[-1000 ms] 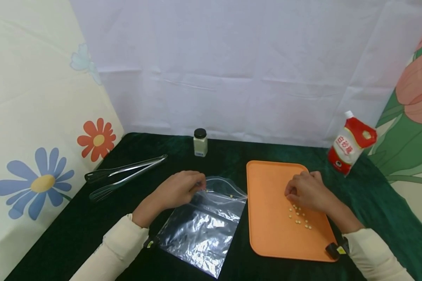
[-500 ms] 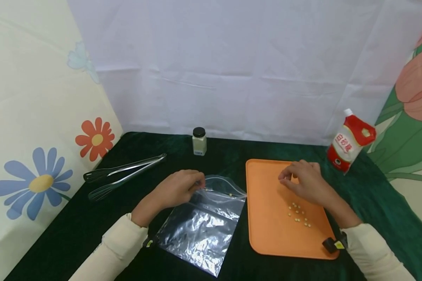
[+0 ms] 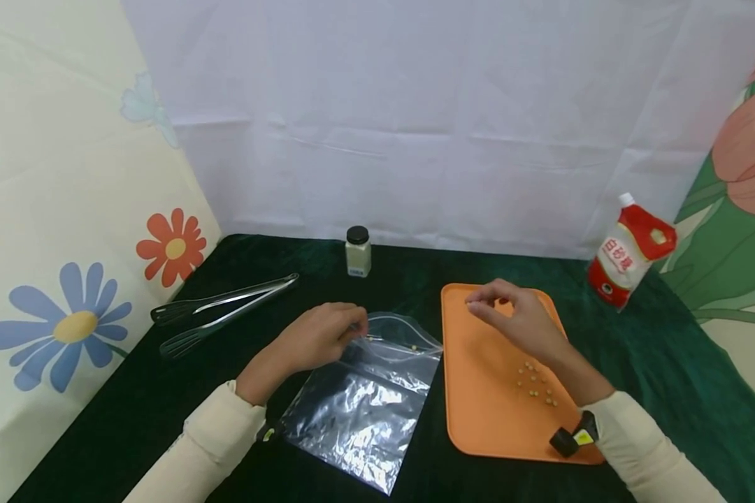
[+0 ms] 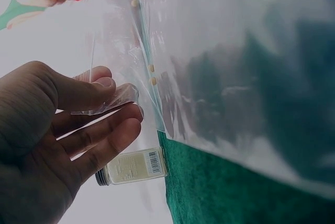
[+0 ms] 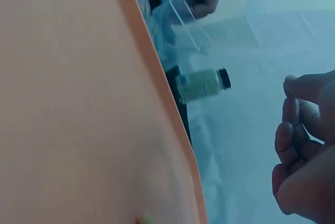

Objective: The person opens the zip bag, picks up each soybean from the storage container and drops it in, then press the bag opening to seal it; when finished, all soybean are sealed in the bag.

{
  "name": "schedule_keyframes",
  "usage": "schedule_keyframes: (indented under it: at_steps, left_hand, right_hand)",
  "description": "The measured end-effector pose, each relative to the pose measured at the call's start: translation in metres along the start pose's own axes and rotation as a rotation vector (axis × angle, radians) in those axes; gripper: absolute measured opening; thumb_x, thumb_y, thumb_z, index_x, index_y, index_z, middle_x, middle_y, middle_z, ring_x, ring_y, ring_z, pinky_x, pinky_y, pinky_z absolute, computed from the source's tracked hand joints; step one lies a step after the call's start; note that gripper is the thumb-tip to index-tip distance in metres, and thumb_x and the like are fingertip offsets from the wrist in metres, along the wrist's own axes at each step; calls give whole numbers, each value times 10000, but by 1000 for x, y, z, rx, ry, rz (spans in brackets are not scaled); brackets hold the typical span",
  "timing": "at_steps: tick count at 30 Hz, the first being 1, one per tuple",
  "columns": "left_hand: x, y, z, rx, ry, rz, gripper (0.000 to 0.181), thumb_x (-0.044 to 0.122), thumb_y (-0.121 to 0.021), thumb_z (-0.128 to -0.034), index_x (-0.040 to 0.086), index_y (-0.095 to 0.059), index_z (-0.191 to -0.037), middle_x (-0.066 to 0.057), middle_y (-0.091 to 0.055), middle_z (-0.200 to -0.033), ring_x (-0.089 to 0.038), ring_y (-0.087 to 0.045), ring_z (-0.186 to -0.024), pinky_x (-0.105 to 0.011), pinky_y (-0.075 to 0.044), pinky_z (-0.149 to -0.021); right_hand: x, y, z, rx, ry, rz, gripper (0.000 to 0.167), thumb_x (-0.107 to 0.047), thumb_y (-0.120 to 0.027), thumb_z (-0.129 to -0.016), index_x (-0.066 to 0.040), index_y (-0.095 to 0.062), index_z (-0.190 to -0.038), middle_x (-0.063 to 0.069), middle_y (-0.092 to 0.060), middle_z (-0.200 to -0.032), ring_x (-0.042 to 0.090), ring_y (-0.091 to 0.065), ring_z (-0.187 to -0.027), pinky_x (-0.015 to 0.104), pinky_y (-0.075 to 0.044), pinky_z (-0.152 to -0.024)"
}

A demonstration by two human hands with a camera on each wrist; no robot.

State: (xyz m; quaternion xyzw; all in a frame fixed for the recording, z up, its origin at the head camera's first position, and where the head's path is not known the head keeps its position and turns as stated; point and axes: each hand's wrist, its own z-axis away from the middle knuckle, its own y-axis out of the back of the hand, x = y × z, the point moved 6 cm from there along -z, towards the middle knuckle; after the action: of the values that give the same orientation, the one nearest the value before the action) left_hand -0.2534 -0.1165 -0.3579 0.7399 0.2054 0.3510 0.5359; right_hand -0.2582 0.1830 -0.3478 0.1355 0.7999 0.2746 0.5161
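Observation:
In the head view the left hand [image 3: 321, 335] pinches the top edge of a clear zip bag [image 3: 371, 419] lying on the dark green cloth; the left wrist view shows the film between thumb and fingers. Several small yellow beads [image 4: 151, 68] sit near the bag's mouth. Above the orange tray [image 3: 478, 412] the right hand [image 3: 522, 321] holds thumb and index tips together, a tiny pale bead just showing at them. More yellow beads [image 3: 533, 393] lie scattered on the tray, left of the right forearm. The right wrist view shows the right hand [image 5: 309, 140] beyond the tray rim.
Metal tongs [image 3: 245, 300] lie at the left of the cloth. A small black-lidded jar [image 3: 358, 258] stands behind the bag. A red and white pouch [image 3: 626, 255] stands at the back right, behind the tray. White and floral fabric surrounds the table.
The right hand has risen from beside the beads on the tray and moved left and away, toward the bag. The left hand has kept its grip on the bag in place.

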Motion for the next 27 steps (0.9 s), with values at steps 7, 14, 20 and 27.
schedule_keyframes:
  at_steps: [7,14,20,27]
  left_hand:
    - [0,1,0,7,-1,3,192,-4,-655,-928,176,-669,-994,75,-642,-967,-71,-537,-761,-263,-495,-672]
    - [1,0,0,4,-3,11,182,-6,-649,-931,162,-672,-998,64,-644,-966,-80,-538,-761,-262,-491,-669]
    - [3,2,0,3,-1,17,180,-3,-650,-931,162,-672,-999,60,-646,-969,-85,-539,-762,-265,-491,-671]
    - [2,1,1,7,1,16,177,1,-648,-933,162,-674,-1003,64,-646,-967,-82,-539,-758,-261,-490,-664]
  right_hand:
    - [-7,-21,-4,-59,-45,-188,250,-365,-670,-968,-174,-706,-1125,-10,-664,-1055,234,-540,-966,382,-460,-755]
    - [-14,-37,-6,-99,-23,-261,275,-338,-669,-973,-124,-704,-1142,-4,-678,-1094,246,-564,-953,335,-472,-731]
    - [-17,-44,-8,-111,-2,-285,237,-300,-664,-980,-130,-707,-1140,8,-676,-1104,250,-562,-959,332,-473,-752]
    - [-21,-52,-11,-133,8,-297,242,-308,-658,-984,-129,-709,-1138,6,-675,-1099,257,-561,-937,333,-476,-732]
